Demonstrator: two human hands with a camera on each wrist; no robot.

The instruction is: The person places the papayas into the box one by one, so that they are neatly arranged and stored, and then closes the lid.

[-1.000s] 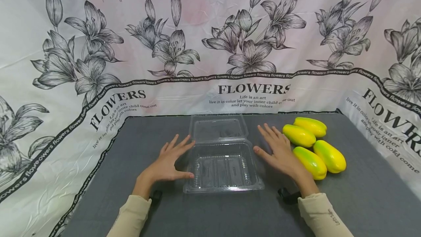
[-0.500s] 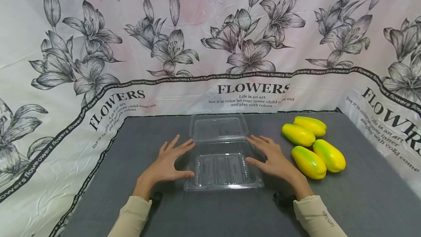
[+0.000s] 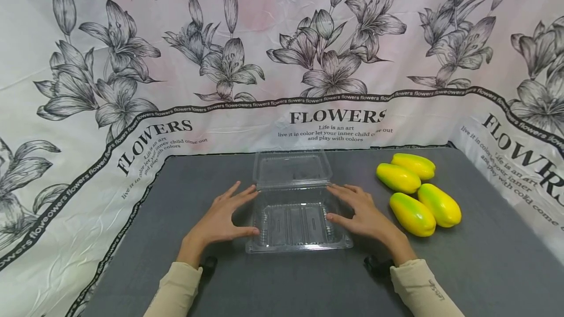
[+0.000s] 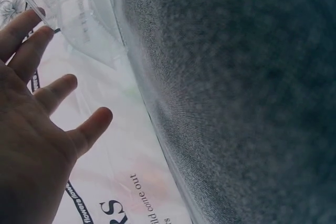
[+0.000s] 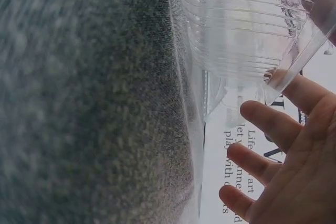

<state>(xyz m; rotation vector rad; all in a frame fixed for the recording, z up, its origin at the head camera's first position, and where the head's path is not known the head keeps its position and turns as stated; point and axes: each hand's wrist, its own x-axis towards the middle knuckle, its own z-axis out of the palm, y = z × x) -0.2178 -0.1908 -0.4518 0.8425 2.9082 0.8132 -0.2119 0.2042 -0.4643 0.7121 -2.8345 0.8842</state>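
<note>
Between the bare left hand (image 3: 217,219) and bare right hand (image 3: 368,217), about equally near with fingers spread apart, lies a clear rectangular plastic container (image 3: 293,188), at the left's three o'clock, the right's nine, its tray (image 3: 296,225) seemingly longest that way.

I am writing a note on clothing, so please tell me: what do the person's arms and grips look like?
The left sleeve and right sleeve are cream; the right one bears small dark lettering, hard to read. A small black piece shows near each sleeve's end. The left grip and right grip are bare hands, without gloves.
</note>
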